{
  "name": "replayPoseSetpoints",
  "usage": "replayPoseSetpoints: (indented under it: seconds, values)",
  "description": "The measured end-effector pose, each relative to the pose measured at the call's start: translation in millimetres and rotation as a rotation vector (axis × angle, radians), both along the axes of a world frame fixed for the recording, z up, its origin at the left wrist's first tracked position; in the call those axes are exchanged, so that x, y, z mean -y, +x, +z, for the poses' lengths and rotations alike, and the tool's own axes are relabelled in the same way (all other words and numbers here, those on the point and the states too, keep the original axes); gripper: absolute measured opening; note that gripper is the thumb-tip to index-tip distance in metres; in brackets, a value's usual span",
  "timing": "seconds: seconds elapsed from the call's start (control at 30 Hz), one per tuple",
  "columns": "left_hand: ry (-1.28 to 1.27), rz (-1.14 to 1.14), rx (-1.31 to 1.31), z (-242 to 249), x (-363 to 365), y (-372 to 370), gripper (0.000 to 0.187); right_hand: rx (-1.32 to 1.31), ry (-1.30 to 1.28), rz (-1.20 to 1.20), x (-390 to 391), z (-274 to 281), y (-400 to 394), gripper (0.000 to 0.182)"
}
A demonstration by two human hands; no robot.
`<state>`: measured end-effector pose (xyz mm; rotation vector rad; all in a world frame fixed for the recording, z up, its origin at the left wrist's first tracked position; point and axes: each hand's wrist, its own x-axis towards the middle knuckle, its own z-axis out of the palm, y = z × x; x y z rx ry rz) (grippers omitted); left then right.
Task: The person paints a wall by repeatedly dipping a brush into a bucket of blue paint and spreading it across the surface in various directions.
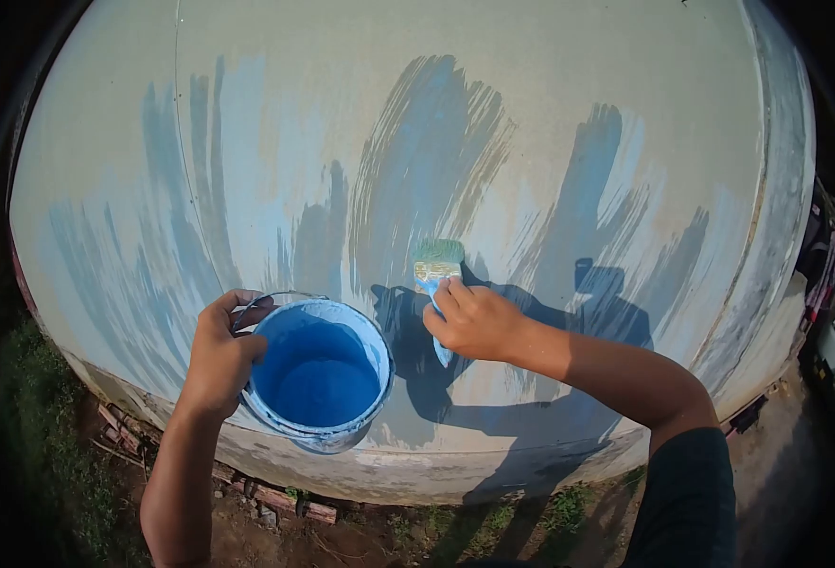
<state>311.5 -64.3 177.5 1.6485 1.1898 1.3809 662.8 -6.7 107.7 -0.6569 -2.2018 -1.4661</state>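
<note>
My left hand (pixel 220 352) is closed on the rim and wire handle of a paint bucket (pixel 386 364), its thumb over the edge. Deep blue paint (pixel 321 379) lies inside, and the bucket's wall is smeared pale blue. In my right hand (pixel 479 320) is a paintbrush (pixel 436 270), gripped by its blue-stained handle with the bristles pointing up. The bristle tips overlap the lower part of a broad blue stroke on the wall (pixel 569 57). Streaks of blue and grey-blue paint run up the wall on both sides of the brush.
My shadow falls on the wall behind the right arm. Along the wall's foot runs a stained ledge (pixel 417 473), with broken bricks (pixel 285 499), soil and grass (pixel 48 426) below. A pale corner strip (pixel 767 189) edges the wall at right, with assorted objects beyond it.
</note>
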Motion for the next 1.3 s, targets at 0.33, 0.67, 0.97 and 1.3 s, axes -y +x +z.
replayPoseSetpoints:
  seconds: [0.33,0.67,0.97,1.3]
  values:
    - [0.050,0.032,-0.146,9.7,9.7,-11.5,0.051,-0.672,-0.316,0.068,38.2,105.1,64.7,0.025]
    - [0.076,0.023,-0.145,14.0,4.5,-17.2,0.050,-0.137,0.124,-0.054,17.6,36.2,32.1,0.013]
    - [0.033,0.000,-0.165,1.4,6.4,-50.8,0.050,-0.265,-0.775,-0.027,7.5,-19.0,-25.6,0.019]
    - [-0.042,-0.011,-0.079,-35.1,3.0,-96.5,0.052,-0.245,0.046,-0.054,-3.7,39.4,-47.2,0.025]
